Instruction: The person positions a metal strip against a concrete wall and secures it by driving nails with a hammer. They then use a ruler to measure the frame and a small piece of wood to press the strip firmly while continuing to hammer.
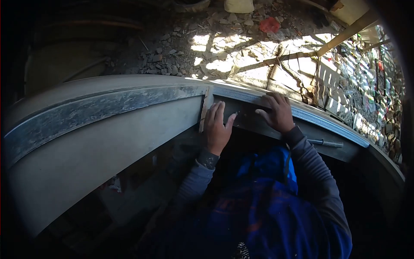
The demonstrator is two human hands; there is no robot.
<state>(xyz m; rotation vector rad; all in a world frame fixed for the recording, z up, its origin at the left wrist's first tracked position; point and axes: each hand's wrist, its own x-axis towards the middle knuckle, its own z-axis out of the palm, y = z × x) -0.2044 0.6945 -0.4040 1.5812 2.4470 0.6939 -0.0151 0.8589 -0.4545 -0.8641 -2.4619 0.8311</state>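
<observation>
My left hand (pixel 218 129) is raised with its fingers stretched out and thumb apart, its fingertips beside a narrow wooden strip (pixel 203 113) that stands upright against the panels. To the right, my right hand (pixel 278 114) lays its fingers over a shiny perforated metal strip (pixel 331 123), with the thumb spread out to the left below it. The metal strip runs along the top edge of a dark grey board (pixel 250 121). Just right of my right wrist, a rod-shaped tool with a thicker grey end (pixel 332 143) lies against the board, partly hidden by the sleeve.
A long pale panel (pixel 108 129) with a scuffed grey metal band (pixel 108 103) curves away left. Beyond the edge, rubble (pixel 168 56) covers the ground, with a red plastic scrap (pixel 269 25) on it. Wooden poles (pixel 347 33) and scattered litter (pixel 366 82) are at the right.
</observation>
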